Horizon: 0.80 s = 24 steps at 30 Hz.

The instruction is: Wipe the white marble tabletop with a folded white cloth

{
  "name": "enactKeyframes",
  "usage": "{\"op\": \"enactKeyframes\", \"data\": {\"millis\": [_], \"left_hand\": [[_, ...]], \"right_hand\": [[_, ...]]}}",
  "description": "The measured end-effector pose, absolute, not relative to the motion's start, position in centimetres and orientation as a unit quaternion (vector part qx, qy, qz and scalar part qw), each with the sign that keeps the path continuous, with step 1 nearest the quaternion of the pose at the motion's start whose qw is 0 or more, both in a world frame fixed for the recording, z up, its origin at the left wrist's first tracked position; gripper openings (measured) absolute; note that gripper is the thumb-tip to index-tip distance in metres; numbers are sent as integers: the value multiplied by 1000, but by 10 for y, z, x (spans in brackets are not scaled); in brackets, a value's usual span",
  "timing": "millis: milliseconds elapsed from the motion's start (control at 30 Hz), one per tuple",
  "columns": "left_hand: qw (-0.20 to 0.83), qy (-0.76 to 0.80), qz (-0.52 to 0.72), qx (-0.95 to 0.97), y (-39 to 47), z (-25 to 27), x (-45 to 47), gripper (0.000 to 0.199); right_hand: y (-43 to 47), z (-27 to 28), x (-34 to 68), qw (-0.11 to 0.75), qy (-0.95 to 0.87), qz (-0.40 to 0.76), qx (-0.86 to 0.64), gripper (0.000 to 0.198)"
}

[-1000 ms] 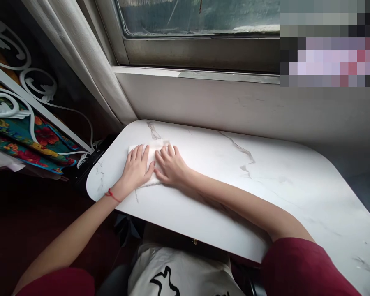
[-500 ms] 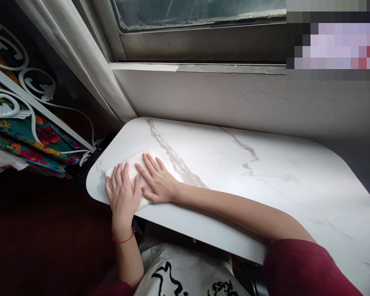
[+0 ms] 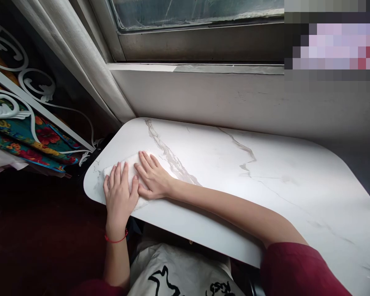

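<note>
A white cloth (image 3: pixel 132 164) lies flat near the left end of a white marble-patterned tabletop (image 3: pixel 209 160). My left hand (image 3: pixel 120 197) rests on its left part, fingers stretched out and pointing away from me; a red string bracelet circles the wrist. On the cloth's right part my right hand (image 3: pixel 154 176) lies palm down, fingers spread, its forearm reaching across the table from the right. Both hands press the cloth from above without gripping it, and the thumb of my left hand is close to my right hand. Much of the cloth is hidden beneath them.
Behind the table runs a wall with a window (image 3: pixel 197 16) above it. A pale curtain (image 3: pixel 77 53) hangs at the left corner. White scrolled metalwork (image 3: pixel 37 84) and flowered fabric (image 3: pixel 46 144) stand at the left, over a dark floor (image 3: pixel 43 234).
Both hands have shifted slightly left, my right hand also a little away from me. The cloth stays under them, and the whole view has moved a little.
</note>
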<state>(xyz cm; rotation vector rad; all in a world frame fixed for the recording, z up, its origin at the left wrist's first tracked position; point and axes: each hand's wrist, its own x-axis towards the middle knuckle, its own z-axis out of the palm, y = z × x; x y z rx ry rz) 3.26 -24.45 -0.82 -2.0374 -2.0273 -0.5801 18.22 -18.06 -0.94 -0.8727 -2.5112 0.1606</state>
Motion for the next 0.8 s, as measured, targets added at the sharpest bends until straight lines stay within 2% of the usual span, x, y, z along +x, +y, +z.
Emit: {"op": "enactKeyframes", "data": {"millis": [100,433,600,800], "left_hand": [[92,-689,-190,-693,-242,-7,30,58],[60,-624,-96,-773,-162,-2,29,62],[47,-605,-69,-792,-110,1,55,61],[43,-588,-94,-803,-60,-2,109,60]], "right_hand": [[-180,-14,181,244,-911,72,-325,74],[-148,-19,187,230,-862,64,-447,74],[-106,-25,211,230,-849,45,-474,72],[-55,-35,263,227,-841,15,-491,68]]}}
